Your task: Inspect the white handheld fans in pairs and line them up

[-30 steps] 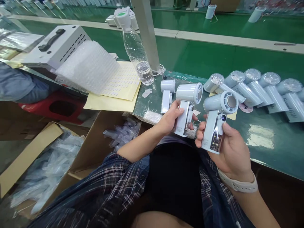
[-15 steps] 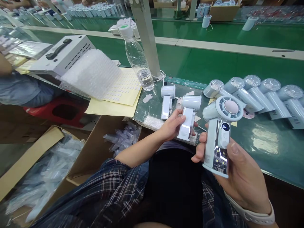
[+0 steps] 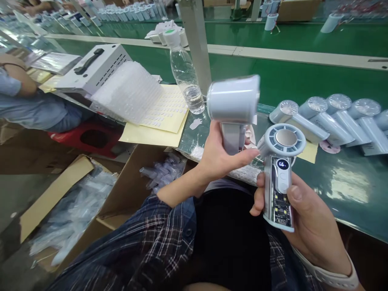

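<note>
My left hand [image 3: 216,157] is closed around the handle of a pale blue handheld fan [image 3: 233,101], lifted off the bench with its wide round head on top. Its thumb sticks out to the right and its other fingers are mostly hidden behind the handle. In my right hand [image 3: 312,222] is a second handheld fan [image 3: 283,182], upright, its grille and silver centre facing me. This one has a lit round display reading about 66, buttons below it and a clear window over a circuit board. The two fans are close together but apart.
Several wrapped fans [image 3: 339,117] lie in a row at the right. A water bottle [image 3: 184,72] stands by a metal post [image 3: 197,44]. Left are sticker sheets [image 3: 151,135], bubble wrap [image 3: 127,93], a white box-shaped device [image 3: 91,68], a carton [image 3: 127,182] of plastic pieces and a seated co-worker [image 3: 39,101].
My left hand has raised its fan from the bench, up and towards me. My right hand still holds its fan, now turned slightly. The whole view has shifted a little.
</note>
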Demonstrator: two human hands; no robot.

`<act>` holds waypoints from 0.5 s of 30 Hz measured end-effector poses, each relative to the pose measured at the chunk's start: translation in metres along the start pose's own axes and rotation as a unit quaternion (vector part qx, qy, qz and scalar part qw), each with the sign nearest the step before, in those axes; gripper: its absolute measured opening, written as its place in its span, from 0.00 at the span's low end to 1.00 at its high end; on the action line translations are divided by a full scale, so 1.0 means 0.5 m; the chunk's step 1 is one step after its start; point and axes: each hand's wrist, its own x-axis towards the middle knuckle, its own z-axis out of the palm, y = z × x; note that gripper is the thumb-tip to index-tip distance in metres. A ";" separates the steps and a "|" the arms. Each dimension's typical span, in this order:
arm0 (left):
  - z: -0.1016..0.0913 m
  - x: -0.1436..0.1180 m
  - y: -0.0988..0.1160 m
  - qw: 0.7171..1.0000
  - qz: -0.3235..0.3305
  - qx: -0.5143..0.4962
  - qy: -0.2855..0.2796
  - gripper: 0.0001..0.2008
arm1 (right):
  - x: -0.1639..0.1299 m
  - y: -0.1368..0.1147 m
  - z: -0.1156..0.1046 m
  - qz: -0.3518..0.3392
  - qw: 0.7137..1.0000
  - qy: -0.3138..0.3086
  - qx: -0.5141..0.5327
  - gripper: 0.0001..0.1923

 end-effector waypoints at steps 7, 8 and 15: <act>-0.002 0.017 0.050 0.985 0.039 0.147 -0.079 0.35 | -0.003 0.019 0.002 0.041 0.999 -0.007 -0.017 0.18; -0.003 0.015 0.047 0.985 0.033 0.147 -0.088 0.34 | -0.005 0.021 -0.001 0.046 0.999 -0.009 -0.022 0.18; -0.010 0.008 0.042 0.983 0.040 0.138 -0.118 0.32 | -0.012 0.025 0.002 0.045 0.999 0.012 -0.022 0.21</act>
